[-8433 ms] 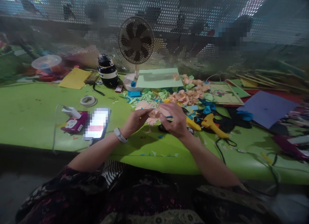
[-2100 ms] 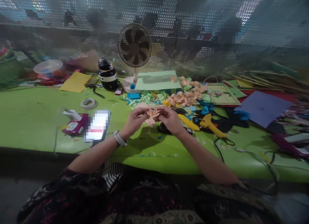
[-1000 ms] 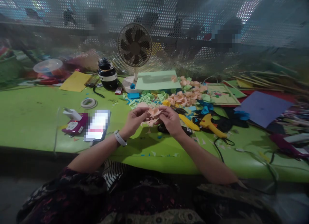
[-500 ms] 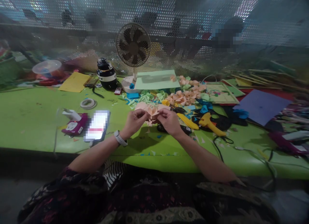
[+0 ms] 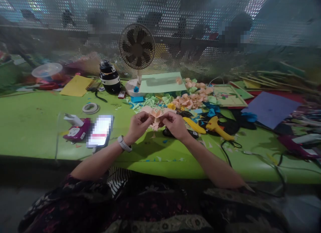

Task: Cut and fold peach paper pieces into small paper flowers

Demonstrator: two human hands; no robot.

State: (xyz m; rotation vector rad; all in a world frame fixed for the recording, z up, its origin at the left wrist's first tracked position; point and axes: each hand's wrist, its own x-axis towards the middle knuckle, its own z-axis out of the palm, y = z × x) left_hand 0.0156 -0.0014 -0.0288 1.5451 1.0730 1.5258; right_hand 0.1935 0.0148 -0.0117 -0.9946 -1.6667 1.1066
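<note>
Between my two hands is a peach paper flower [image 5: 156, 114], pinched from both sides over the green table. My left hand [image 5: 140, 126], with a white band on its wrist, grips the left side between thumb and fingers. On the other side, my right hand [image 5: 175, 126] pinches the right edge. The fingers partly cover the paper. Peach scraps [image 5: 154, 126] lie just below it. A black tool [image 5: 193, 133] rests on the table, partly behind my right hand. Beyond my hands, peach paper flowers [image 5: 193, 99] and light green paper pieces [image 5: 152, 100] lie in a heap.
A yellow glue gun [image 5: 218, 127] with a black cord lies to the right. On the left are a phone [image 5: 100, 131], a tape roll [image 5: 90, 108] and a purple stapler-like device [image 5: 77, 130]. A fan [image 5: 137, 47] and black bottle [image 5: 109, 78] stand at the back.
My fingers have shifted slightly on the peach paper, and both hands have drawn a little closer together. The view has moved slightly. The things on the table lie as before.
</note>
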